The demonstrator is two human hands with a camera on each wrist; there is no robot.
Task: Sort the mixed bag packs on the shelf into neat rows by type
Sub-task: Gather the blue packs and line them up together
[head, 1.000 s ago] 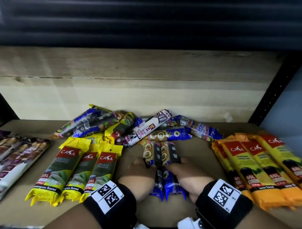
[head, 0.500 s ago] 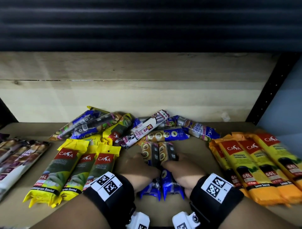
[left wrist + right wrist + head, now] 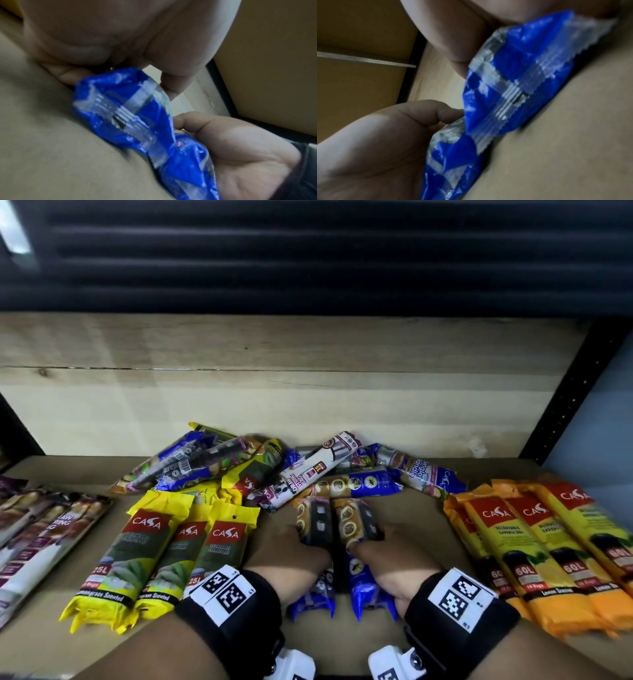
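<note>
Two blue bag packs lie side by side, lengthwise, in the middle of the shelf board (image 3: 421,518). My left hand (image 3: 294,559) grips the left blue pack (image 3: 313,525) and my right hand (image 3: 390,563) grips the right blue pack (image 3: 356,525). A narrow dark gap runs between the two packs. In the left wrist view my left hand (image 3: 120,40) curls over the crimped end of its pack (image 3: 123,115). The right wrist view shows my right hand (image 3: 462,33) the same way on its pack (image 3: 522,74). Behind them a mixed heap (image 3: 274,470) of packs lies against the back wall.
A row of yellow-green Casa 25L packs (image 3: 144,556) lies to the left, and an orange Casa 60L row (image 3: 534,556) to the right. Purple and white packs (image 3: 41,529) sit at the far left. A black shelf post (image 3: 565,392) stands at the back right.
Both hands have moved from beside the two blue packs onto them and closed round them. The packs stay about where they were, with a small gap opened between them.
</note>
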